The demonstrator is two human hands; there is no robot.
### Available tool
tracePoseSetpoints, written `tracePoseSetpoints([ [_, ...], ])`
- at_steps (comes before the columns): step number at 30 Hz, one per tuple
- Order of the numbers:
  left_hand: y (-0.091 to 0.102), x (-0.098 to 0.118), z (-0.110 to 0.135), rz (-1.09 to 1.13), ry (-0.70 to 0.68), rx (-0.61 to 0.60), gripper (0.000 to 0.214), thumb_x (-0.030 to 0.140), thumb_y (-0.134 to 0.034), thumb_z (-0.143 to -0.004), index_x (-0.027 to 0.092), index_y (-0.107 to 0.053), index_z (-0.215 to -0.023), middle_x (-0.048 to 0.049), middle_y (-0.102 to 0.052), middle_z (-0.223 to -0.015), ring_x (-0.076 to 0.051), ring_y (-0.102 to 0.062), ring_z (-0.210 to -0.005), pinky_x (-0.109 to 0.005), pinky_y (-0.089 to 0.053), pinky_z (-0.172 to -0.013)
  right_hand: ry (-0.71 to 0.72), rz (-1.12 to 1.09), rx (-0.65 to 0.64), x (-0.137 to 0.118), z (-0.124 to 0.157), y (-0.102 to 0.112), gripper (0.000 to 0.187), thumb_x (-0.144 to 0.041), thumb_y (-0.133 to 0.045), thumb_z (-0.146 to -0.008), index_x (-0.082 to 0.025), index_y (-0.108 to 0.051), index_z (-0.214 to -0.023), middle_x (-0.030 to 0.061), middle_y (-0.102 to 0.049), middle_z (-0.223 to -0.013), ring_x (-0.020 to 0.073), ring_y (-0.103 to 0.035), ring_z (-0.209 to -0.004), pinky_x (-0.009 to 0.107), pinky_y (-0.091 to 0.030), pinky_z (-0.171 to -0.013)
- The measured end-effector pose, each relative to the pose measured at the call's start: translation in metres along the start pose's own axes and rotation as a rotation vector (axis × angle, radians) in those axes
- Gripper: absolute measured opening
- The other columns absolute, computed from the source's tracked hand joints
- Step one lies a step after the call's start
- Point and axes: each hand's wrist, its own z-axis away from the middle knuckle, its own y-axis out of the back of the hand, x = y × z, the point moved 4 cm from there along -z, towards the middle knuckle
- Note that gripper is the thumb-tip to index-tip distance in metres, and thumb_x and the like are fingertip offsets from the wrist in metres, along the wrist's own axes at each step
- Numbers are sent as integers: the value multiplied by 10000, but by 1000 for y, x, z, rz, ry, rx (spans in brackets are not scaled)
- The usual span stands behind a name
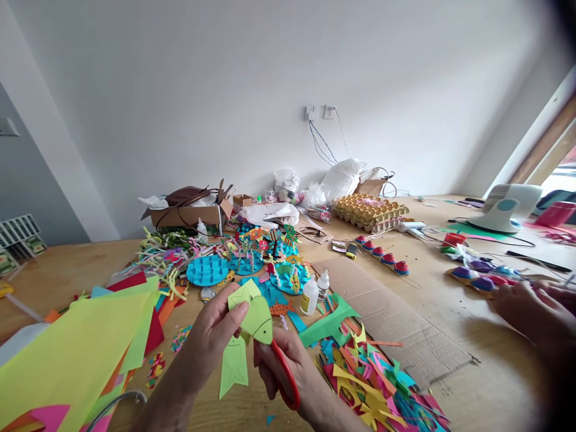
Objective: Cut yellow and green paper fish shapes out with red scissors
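My left hand (pixel 216 327) pinches a light green paper fish (pixel 258 318) between thumb and fingers. Drawn lines and a dot eye mark its head, which points toward my right hand. In my right hand (pixel 288 360) is a pair of scissors (pixel 291 384) with red handles. Its blades are hidden behind the paper and fingers, so I cannot tell how far they are apart. Below my left hand hangs or lies another green paper piece (pixel 234 369) with a fish outline drawn on it. Paper scraps (pixel 369 384) in many colours are heaped right of my right hand.
Coloured paper sheets (pixel 76 342) lie at the left. Glue bottles (pixel 309 297) stand ahead, near blue decorated discs (pixel 207 271). Cardboard (pixel 382 312) lies on the right, with egg trays (pixel 369 210) behind. Another person's hand (pixel 531 309) works at the far right by painted egg-carton pieces (pixel 472 280).
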Motion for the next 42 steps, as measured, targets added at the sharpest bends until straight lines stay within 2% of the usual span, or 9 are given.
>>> tracePoseSetpoints([
  [4,-3,2,-2,50,-3,1,153,335,-579,-742,205,-544,-669,71,-430,-525,-103,-399,-511,-188,-359,-511,-11,6,6,-4,1,-1,474,-602,-523,-759,-161,-476,-592,-78,-368,-397,41,-322,-319,141,-218,-310],
  [11,-8,6,-2,10,10,-21,160,345,-568,-735,201,-547,-672,62,-459,-527,-112,-408,-502,-198,-337,-481,-59,58,17,-8,2,1,441,-547,-499,-797,-149,-505,-606,-70,-398,-390,45,-328,-334,144,-235,-340],
  [17,-7,2,-1,0,34,15,179,329,-580,-724,182,-596,-824,54,-497,-551,-125,-442,-548,-207,-354,-507,-23,27,11,-9,4,-3,468,-589,-485,-790,-162,-471,-597,-78,-374,-388,45,-307,-332,148,-227,-345],
  [24,-16,0,-2,91,1,-4,203,311,-554,-740,196,-505,-580,63,-448,-516,-94,-371,-500,-189,-321,-480,9,-35,44,-8,6,-6,527,-680,-501,-726,-172,-446,-598,-78,-364,-401,46,-315,-341,151,-234,-351],
  [30,-18,-3,0,159,-1,54,157,270,-599,-696,195,-556,-565,73,-415,-479,-89,-373,-477,-182,-332,-460,74,5,62,-1,7,-3,472,-591,-455,-822,-174,-426,-602,-62,-399,-431,48,-328,-366,157,-254,-368],
  [36,-18,-4,1,160,19,52,129,284,-604,-692,195,-608,-599,68,-423,-473,-102,-407,-489,-194,-337,-458,70,-7,76,-1,11,-3,478,-619,-438,-816,-165,-465,-668,-70,-387,-462,45,-315,-364,159,-244,-363],
  [42,-20,-2,2,147,17,59,164,289,-594,-699,199,-591,-562,62,-436,-466,-106,-419,-476,-208,-364,-473,55,-38,82,2,12,-3,470,-604,-446,-818,-174,-442,-629,-77,-377,-423,42,-291,-336,158,-226,-349],
])
